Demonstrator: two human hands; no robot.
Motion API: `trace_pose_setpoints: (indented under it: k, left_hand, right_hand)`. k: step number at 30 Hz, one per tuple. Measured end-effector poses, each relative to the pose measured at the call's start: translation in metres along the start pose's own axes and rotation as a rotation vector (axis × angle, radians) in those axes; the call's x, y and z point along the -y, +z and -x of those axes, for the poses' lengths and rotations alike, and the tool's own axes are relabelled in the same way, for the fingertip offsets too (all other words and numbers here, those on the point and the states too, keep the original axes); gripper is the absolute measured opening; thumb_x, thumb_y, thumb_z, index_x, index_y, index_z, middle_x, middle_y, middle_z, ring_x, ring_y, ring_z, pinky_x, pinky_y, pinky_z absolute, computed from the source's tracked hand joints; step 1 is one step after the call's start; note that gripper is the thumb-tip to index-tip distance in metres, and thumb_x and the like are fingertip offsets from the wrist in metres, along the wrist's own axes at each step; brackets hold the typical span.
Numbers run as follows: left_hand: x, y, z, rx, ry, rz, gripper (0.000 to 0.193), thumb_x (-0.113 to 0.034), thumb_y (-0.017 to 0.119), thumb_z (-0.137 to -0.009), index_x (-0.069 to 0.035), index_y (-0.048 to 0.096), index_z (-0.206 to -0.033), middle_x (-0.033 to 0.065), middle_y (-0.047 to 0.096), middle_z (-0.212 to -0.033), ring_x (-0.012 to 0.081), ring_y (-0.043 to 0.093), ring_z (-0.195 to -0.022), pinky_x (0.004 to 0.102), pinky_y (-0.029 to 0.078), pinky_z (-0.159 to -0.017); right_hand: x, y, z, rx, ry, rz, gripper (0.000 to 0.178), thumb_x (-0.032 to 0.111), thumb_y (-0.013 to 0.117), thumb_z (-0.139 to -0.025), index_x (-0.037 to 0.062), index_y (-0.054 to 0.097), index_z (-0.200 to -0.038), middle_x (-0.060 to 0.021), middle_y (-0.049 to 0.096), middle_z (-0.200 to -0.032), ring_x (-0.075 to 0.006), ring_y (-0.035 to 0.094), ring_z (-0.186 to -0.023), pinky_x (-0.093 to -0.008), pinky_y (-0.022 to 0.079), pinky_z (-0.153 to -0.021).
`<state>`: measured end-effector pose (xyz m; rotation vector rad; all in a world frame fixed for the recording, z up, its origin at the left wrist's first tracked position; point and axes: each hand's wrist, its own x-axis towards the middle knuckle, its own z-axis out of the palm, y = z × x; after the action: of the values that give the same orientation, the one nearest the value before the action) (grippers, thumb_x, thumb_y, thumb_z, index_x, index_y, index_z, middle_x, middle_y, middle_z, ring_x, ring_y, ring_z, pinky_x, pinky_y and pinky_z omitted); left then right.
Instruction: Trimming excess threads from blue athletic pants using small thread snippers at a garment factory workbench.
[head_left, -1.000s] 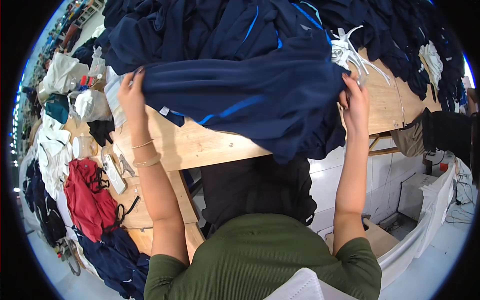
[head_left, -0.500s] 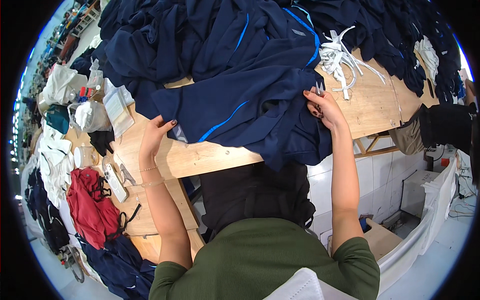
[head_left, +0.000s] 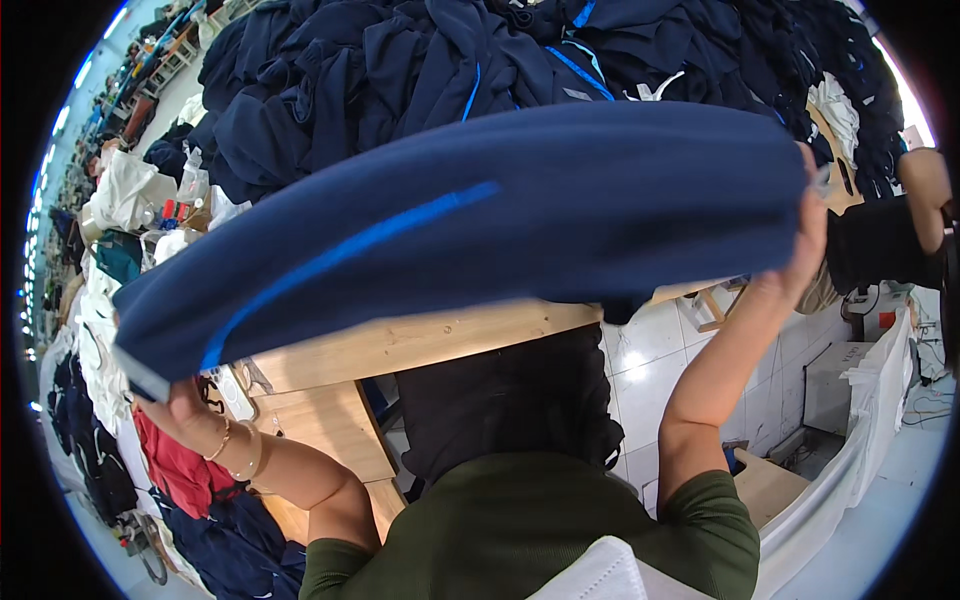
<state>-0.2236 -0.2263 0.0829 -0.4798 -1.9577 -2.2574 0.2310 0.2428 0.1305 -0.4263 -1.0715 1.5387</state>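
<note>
Both hands have swung wide since half a second ago: the left hand [head_left: 182, 405] has gone out and down, the right hand [head_left: 808, 230] out and up, and the navy garment [head_left: 560, 210], then lying loosely over the table [head_left: 430, 345], is now drawn out into one long band between them. It crosses the middle of my view, one end between eight and nine o'clock, the other between two and three, bowing up toward twelve. The left fingers grip its lower corner, beside a pale tab [head_left: 142, 375], though the cloth hides most of them. The right fingers are closed on the far end; something small and grey beside them is too blurred to name. A bright blue stripe [head_left: 340, 255] curves along the garment's left half.

At twelve, just past it, a navy pile [head_left: 330, 110] is heaped up, and the white strips [head_left: 655, 88], plain to see before, now barely peek out at one o'clock. Near the left hand, toward eight, are a phone [head_left: 238, 398] and a red bundle [head_left: 185, 470]. Black cloth [head_left: 510, 410] hangs at six. Past the right hand, another person's arm [head_left: 925, 195] shows at the edge.
</note>
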Motion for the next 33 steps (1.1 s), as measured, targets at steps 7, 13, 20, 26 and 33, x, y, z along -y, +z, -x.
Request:
trace_pose_setpoints:
  k: [7,13,20,26,33]
  left_hand:
    - [0.095,0.095,-0.004,0.218,-0.649,0.504,0.028,-0.016,0.058,-0.092,-0.002,0.058,-0.116,0.0093,0.063,-0.111,0.0204,0.061,-0.1,0.0345,0.048,-0.09]
    - [0.139,0.14,0.062,0.368,-0.66,0.568,0.053,-0.015,0.055,-0.094,-0.013,0.035,-0.143,0.006,0.049,-0.135,0.0184,0.046,-0.124,0.034,0.038,-0.104]
    - [0.122,0.162,0.084,0.552,-0.257,-0.222,0.075,0.005,0.055,-0.087,-0.02,0.024,-0.15,-0.0026,0.045,-0.086,0.0028,0.041,-0.067,0.018,0.037,-0.061]
    - [0.152,0.128,0.053,0.259,-0.242,-0.117,0.052,0.006,0.05,-0.089,-0.008,0.043,-0.139,0.0079,0.065,-0.096,0.0074,0.057,-0.082,0.0184,0.043,-0.075]
    - [0.169,0.087,0.025,0.242,-0.248,-0.193,0.047,0.005,0.053,-0.089,-0.004,0.045,-0.135,0.0072,0.067,-0.088,0.0069,0.059,-0.074,0.016,0.043,-0.065]
  right_hand:
    - [-0.088,-0.038,-0.028,0.096,0.153,0.62,0.021,0.025,0.065,-0.087,0.0071,0.065,-0.097,0.0026,0.062,-0.088,-0.007,0.054,-0.081,-0.0227,0.041,-0.074]
    - [-0.153,-0.041,0.001,0.079,0.45,0.506,0.01,0.024,0.062,-0.091,0.0136,0.064,-0.09,0.0118,0.047,-0.066,0.0008,0.037,-0.049,-0.0167,0.024,-0.04]
    - [-0.149,-0.029,0.007,0.06,0.356,0.449,0.009,0.016,0.065,-0.088,0.01,0.06,-0.084,0.0078,0.052,-0.075,-0.0011,0.043,-0.069,-0.0168,0.033,-0.062]
    - [-0.126,-0.016,0.013,0.023,0.381,0.232,0.009,0.011,0.068,-0.085,0.0049,0.061,-0.087,0.0022,0.061,-0.083,-0.0034,0.054,-0.078,-0.0182,0.041,-0.076]
    - [-0.107,-0.002,0.022,0.01,0.543,-0.012,0.008,0.006,0.064,-0.086,0.0037,0.06,-0.093,0.0,0.062,-0.087,-0.0052,0.057,-0.079,-0.0189,0.046,-0.071]
